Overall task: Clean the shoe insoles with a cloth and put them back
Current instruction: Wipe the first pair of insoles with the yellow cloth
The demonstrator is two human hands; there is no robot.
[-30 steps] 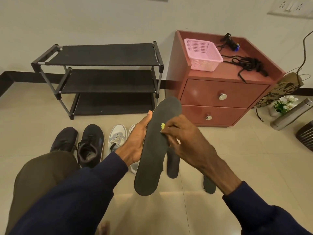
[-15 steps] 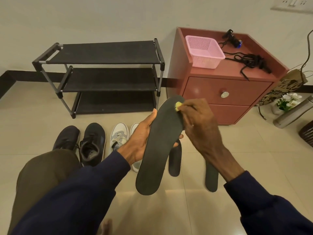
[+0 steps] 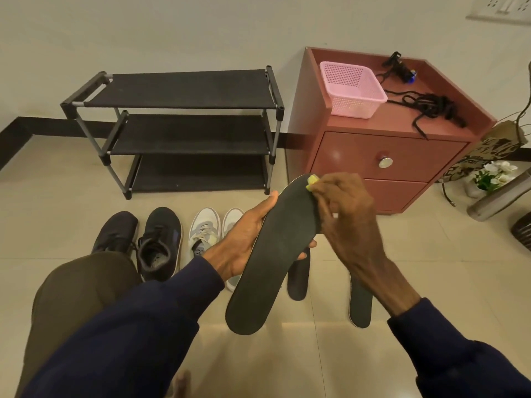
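Note:
My left hand (image 3: 244,239) grips a long black insole (image 3: 273,254) by its middle, thumb on the near edge and fingers behind, holding it tilted above the floor. At the insole's upper tip my right hand (image 3: 344,214) pinches a small yellow cloth (image 3: 311,181) against the surface; most of the cloth is hidden under the fingers. Two more dark insoles lie on the tiles below, one (image 3: 298,278) partly behind the held one and one (image 3: 359,305) under my right forearm. A pair of black shoes (image 3: 159,242) and a pair of white sneakers (image 3: 204,234) stand on the floor to the left.
A black three-tier shoe rack (image 3: 184,127) stands against the wall. A reddish two-drawer cabinet (image 3: 382,162) to its right carries a pink basket (image 3: 352,87) and black cords (image 3: 431,104). A steel bottle (image 3: 500,199) and small flower pot (image 3: 488,176) sit at far right. My knee (image 3: 80,297) is at lower left.
My right hand with the yellow cloth slid up the insole from its middle to the top tip. The left hand kept its hold on the insole.

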